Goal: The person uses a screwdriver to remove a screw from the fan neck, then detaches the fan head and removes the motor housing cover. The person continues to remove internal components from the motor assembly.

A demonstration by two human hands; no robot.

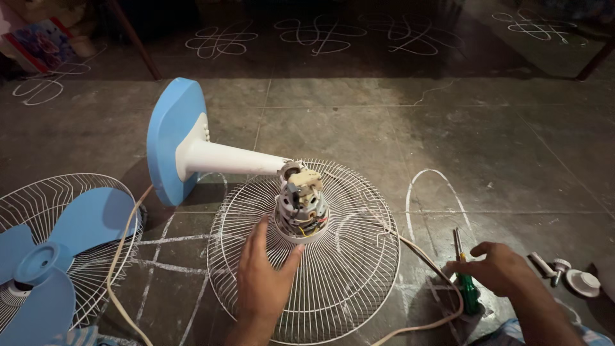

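While your left hand (261,280) lies flat on the round white wire fan guard (349,282), its fingers are spread and grip nothing; the thumb points up toward the exposed fan motor with its grey metal housing and cream plastic top (300,202), which stands just beyond your fingertips at the middle of the guard. That motor is the nearest thing to this hand, close but not quite touched as far as the head view shows.

Your right hand (496,268) is lower right, fingers curled down over the green-handled screwdriver (468,288) that lies on the grey stone floor (448,128) (its thin metal shaft pokes out past your knuckles, away from you). Whether the fingers have actually closed round the handle, you cannot tell from this angle; the hand covers the upper part of the handle.

From the motor, the white plastic fan stem (230,159) runs up-left to the tipped-up light blue fan base (172,138). A cream power cord (122,250) loops along the floor on both sides of the guard. At far left rests a second wire guard (96,186) with the light blue fan blade (45,269) on it. Small white plastic knobs (570,275) sit on the floor just right of your right hand.
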